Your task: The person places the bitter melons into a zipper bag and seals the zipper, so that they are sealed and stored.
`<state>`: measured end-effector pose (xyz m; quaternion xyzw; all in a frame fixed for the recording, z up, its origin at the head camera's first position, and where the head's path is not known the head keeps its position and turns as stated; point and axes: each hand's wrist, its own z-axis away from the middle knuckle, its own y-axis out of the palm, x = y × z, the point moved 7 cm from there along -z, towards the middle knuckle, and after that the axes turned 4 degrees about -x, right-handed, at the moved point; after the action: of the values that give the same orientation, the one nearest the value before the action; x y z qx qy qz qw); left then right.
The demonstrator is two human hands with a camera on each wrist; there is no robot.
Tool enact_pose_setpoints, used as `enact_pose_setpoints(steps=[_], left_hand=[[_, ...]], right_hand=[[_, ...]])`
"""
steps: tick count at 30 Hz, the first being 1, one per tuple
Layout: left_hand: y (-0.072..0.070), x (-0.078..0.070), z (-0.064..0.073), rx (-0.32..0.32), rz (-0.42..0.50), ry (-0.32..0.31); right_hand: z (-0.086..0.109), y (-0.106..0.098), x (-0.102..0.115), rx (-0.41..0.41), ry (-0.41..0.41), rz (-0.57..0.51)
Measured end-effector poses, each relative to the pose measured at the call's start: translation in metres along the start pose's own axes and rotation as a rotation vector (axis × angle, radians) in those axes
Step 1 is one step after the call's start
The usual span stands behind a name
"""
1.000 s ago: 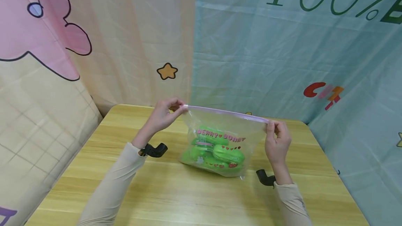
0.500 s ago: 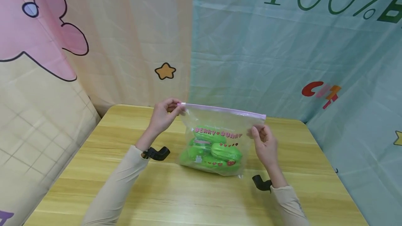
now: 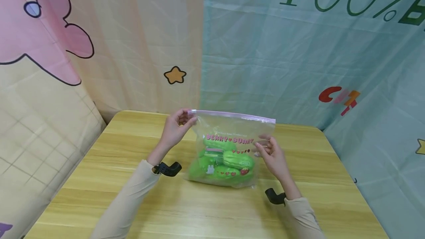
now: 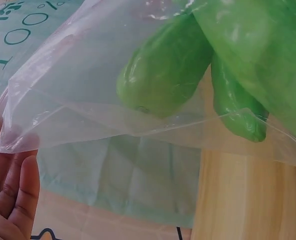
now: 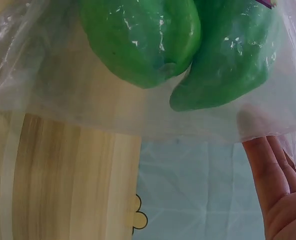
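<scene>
A translucent zip-top bag (image 3: 232, 124) with a lilac zip strip stands on the wooden table, printed with "BERRY BUNNY", hearts and a strawberry. Inside it lie several glossy green, elongated, vegetable-shaped things (image 3: 237, 160); one bears a striped band. My left hand (image 3: 176, 128) pinches the bag's upper left corner at the end of the zip. In the left wrist view, part of that left hand (image 4: 10, 197) shows below the plastic. At the bag's right side is my right hand (image 3: 273, 156), thumb in front and fingers behind. The right wrist view shows its fingers (image 5: 270, 167) extended behind the plastic.
The wooden table (image 3: 186, 213) reaches back to printed curtains (image 3: 242, 47) on the far side and at both sides. A black wrist mount (image 3: 169, 169) sits on the left wrist, another black mount (image 3: 275, 196) on the right.
My right hand has let go of the upper right corner and moved down and left along the bag's side. The left hand stays at its corner; the bag's top has slackened and narrowed.
</scene>
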<state>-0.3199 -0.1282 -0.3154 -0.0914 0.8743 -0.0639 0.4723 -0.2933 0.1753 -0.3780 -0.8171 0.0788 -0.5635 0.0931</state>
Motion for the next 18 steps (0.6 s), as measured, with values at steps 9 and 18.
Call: enact_pose_setpoints(steps=[9,18], left_hand=[[0.011,0.062,0.008,0.095,0.186,-0.204],[0.017,0.083,0.023,0.117,0.193,-0.292]], right_hand=[[-0.001,0.000,-0.011,-0.050,0.034,0.002],[-0.002,0.005,-0.013,-0.070,0.037,0.002]])
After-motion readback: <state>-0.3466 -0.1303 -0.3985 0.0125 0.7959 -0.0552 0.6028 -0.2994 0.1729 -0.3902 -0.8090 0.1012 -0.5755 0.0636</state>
